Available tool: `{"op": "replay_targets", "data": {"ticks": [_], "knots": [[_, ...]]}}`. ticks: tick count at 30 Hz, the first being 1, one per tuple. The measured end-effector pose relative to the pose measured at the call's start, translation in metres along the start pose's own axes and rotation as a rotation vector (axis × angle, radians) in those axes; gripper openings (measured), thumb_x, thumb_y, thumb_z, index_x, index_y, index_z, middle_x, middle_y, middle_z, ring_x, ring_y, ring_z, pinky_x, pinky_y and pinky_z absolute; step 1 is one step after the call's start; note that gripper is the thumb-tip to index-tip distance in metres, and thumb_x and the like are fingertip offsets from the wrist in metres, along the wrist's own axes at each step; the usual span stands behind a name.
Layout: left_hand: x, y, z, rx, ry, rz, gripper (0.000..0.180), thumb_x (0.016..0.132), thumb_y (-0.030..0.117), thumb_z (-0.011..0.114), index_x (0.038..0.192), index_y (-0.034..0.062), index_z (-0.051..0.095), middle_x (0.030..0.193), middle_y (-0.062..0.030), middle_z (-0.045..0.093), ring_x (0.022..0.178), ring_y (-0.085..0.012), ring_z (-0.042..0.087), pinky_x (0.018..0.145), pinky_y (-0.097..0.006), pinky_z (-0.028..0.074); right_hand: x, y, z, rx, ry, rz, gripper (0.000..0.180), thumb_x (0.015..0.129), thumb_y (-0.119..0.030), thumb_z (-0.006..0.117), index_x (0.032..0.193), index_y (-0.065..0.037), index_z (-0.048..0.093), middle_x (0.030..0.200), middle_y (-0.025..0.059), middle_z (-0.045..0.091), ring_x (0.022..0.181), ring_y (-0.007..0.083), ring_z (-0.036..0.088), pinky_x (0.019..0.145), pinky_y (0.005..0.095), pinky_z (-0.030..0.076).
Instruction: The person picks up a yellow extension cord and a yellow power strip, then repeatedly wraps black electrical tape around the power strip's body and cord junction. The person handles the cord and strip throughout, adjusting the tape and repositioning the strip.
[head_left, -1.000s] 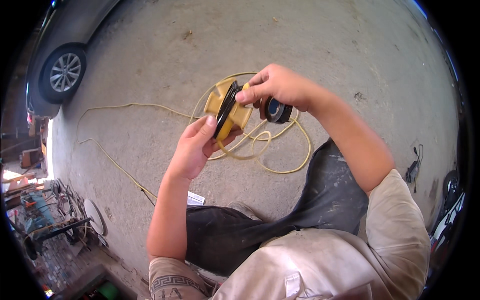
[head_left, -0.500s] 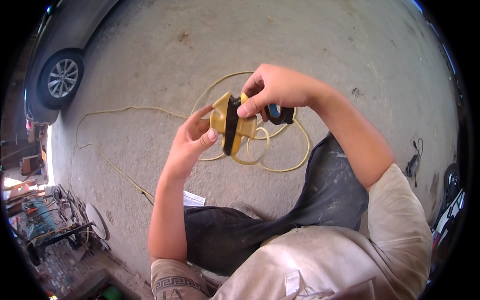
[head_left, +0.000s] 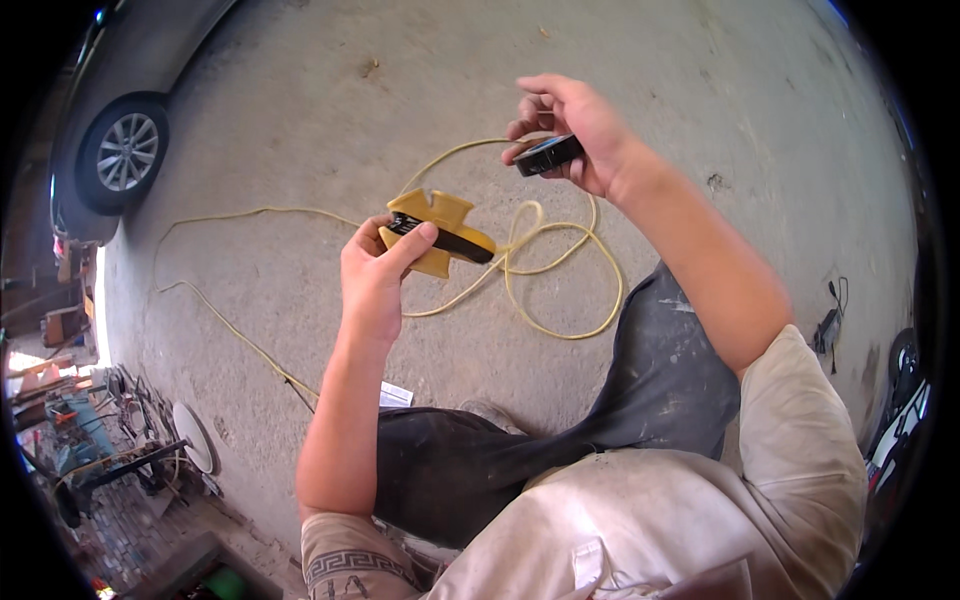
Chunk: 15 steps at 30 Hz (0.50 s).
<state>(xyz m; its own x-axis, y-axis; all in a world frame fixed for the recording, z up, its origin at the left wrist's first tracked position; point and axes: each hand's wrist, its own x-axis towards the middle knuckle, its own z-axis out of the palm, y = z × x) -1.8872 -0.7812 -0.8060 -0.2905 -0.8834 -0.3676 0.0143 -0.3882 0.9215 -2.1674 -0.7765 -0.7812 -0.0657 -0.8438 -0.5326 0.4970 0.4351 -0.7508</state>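
- Head view, against half a second ago: right hand (head_left: 600, 145), then touching the yellow piece (head_left: 445, 208), now raised well apart from it; piece turned, its black band (head_left: 462, 243) formerly near upright, now slanting down rightward.
- Left hand (head_left: 372, 275): closed on the left end of the yellow piece, thumb on top.
- Yellow piece: held above the concrete floor (head_left: 640, 60).
- Right hand: fingers loosely spread, holding one black tape roll (head_left: 552, 160).
- Yellow cord (head_left: 617, 268): one, looped on floor.

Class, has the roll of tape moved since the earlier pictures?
Yes: up the picture, the tape now roughly level with the car wheel, previously lower.
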Motion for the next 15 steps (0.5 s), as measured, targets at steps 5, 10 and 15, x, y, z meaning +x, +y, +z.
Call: {"op": "replay_targets", "data": {"ticks": [5,10,15], "knots": [[-0.003,0.004,-0.001,0.039,0.069,0.194,0.042,0.086,0.009,0.085,0.116,-0.0046,0.060,0.104,-0.0107,0.070,0.095,-0.0148,0.067,0.087,-0.029,0.054,-0.004,0.010,0.010,0.242,0.012,0.118,0.039,0.100,-0.039,0.058,0.086,-0.003,0.059,0.093,0.0171,0.067,0.091,0.0308,0.075,0.056,0.0302,0.065],[-0.003,0.005,0.001,0.039,0.088,0.307,0.044,0.085,0.007,0.086,0.117,-0.0056,0.058,0.107,-0.0115,0.069,0.097,-0.0154,0.067,0.086,-0.029,0.054,-0.022,0.019,0.033,0.317,-0.169,0.042,0.033,0.099,-0.026,0.063,0.103,0.007,0.057,0.098,0.0175,0.064,0.094,0.0291,0.070,0.081,0.0356,0.068],[0.000,-0.001,0.002,0.072,0.123,0.394,0.044,0.086,0.008,0.086,0.115,-0.0059,0.057,0.104,-0.0108,0.069,0.096,-0.0140,0.067,0.083,-0.027,0.055,-0.036,0.033,0.044,0.249,-0.295,-0.082,0.027,0.100,-0.021,0.063,0.105,0.005,0.063,0.108,0.0147,0.064,0.101,0.0227,0.067,0.094,0.0360,0.064]]}}
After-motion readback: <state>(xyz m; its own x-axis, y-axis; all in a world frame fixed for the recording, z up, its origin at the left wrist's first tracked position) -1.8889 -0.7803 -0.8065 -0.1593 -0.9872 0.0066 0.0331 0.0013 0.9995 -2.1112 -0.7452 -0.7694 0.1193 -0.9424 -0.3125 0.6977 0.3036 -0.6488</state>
